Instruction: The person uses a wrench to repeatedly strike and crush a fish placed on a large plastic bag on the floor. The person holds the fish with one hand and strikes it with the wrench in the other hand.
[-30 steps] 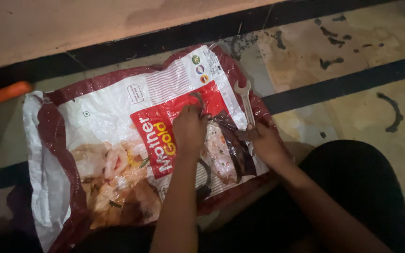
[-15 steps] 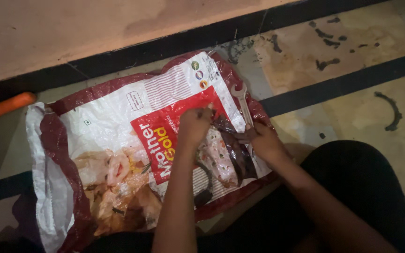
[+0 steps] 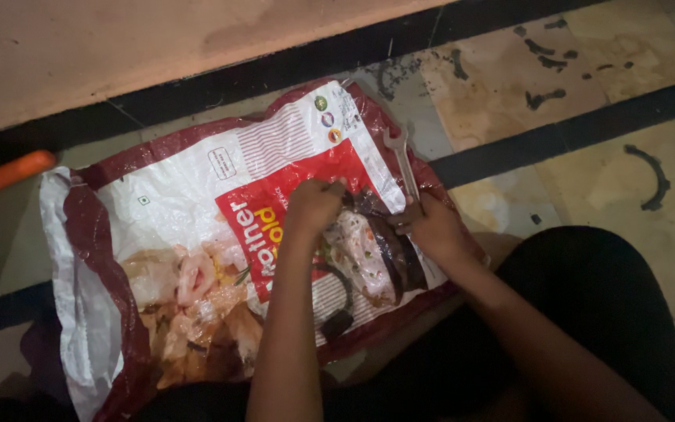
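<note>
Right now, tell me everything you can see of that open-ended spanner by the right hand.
The spanner is a slim, pale metal bar with an open, forked jaw at its far end. It lies flat on the red and white printed sack, its shaft running from the jaw toward the person. The near end is hidden under the right hand, which rests on it; whether the fingers close around it cannot be told. The light is dim, so no wear or surface detail can be made out.

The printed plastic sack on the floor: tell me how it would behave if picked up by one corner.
The sack would probably droop and fold, since its left edge already lies crumpled. It looks thin and flat, so likely light. Its glossy surface may be slippery, and the wrench lying on it would likely slide off.
</note>
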